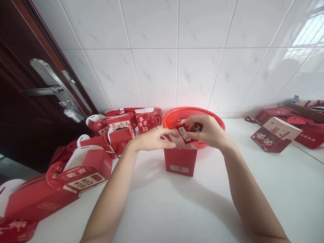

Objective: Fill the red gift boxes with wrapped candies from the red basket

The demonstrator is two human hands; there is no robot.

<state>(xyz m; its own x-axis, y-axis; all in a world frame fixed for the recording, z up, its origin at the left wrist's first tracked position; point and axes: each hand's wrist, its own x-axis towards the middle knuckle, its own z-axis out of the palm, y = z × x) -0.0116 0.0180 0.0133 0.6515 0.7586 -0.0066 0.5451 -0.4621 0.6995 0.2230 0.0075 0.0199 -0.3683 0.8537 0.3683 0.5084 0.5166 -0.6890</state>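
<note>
A red paper box (pixel 181 160) with a small clear window in its front stands upright with its top open. My left hand (pixel 154 139) is at the box's upper left rim, thumb and index finger stretched out and apart; its other fingers are mostly hidden. Over the opening, my right hand (pixel 206 131) pinches a small red packet (pixel 186 134) with a pale label and dark lettering between thumb and fingers. Behind the box sits a red plastic basket (pixel 174 116) holding small wrapped items, partly covered by my right hand.
Several red gift boxes (pixel 88 170) with white lettering crowd the left side of the white table (pixel 157 209). A box with cartoon figures (pixel 274 135) stands at the right, near more red boxes (pixel 312 135). A tiled wall (pixel 154 77) rises behind; a dark door (pixel 22 111) is at left.
</note>
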